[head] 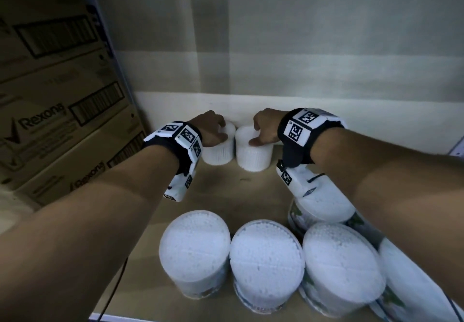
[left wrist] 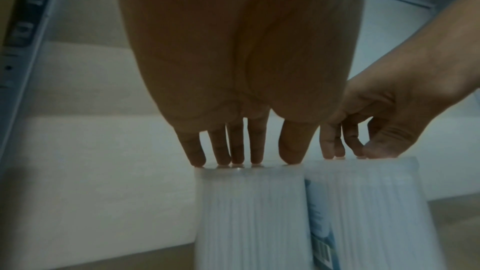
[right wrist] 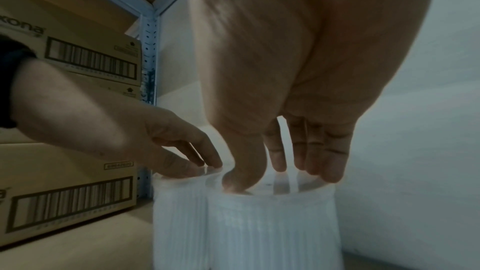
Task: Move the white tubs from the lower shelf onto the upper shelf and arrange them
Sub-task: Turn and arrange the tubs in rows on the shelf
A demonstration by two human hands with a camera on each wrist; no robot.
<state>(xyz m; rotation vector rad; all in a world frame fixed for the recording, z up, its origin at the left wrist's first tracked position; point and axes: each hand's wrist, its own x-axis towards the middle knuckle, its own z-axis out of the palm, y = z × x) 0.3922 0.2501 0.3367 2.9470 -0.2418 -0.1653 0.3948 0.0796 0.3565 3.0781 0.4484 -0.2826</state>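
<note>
A: Start with the biggest thing. What fills the left side?

B: A stack of brown Rexona cartons (head: pixel 57 110) with barcodes, standing against the grey perforated shelf upright (right wrist: pixel 148 52). Behind everything runs a pale wall (head: pixel 326 45).

A: And the surface the hands work over?

B: A tan shelf board (head: pixel 226 191). Near the camera stands a row of cotton-swab tubs (head: pixel 267 259), lids up, packed side by side, and further ones behind them on the right are partly hidden by the right forearm.

A: Where are the two tubs being handled?

B: At the back of the board, by the wall. The left white tub (head: pixel 221 149) and the right white tub (head: pixel 253 153) stand upright, their ribbed sides touching or nearly so. A blue printed label shows at the seam between them in the left wrist view.

A: The left hand?

B: The left hand (head: pixel 209 128) is over the left tub, its fingertips (left wrist: pixel 198 159) and thumb coming straight down onto the lid's rim. They touch the top; nothing is wrapped round the side.

A: The right hand?

B: The right hand (head: pixel 266 127) rests on the right tub, thumb (right wrist: pixel 241 180) pressed on the clear lid and the other fingers reaching down at its far edge. Whether they hook over that edge I cannot tell.

A: On the wrists?

B: Black bands with white marker blocks (head: pixel 300 127).
</note>
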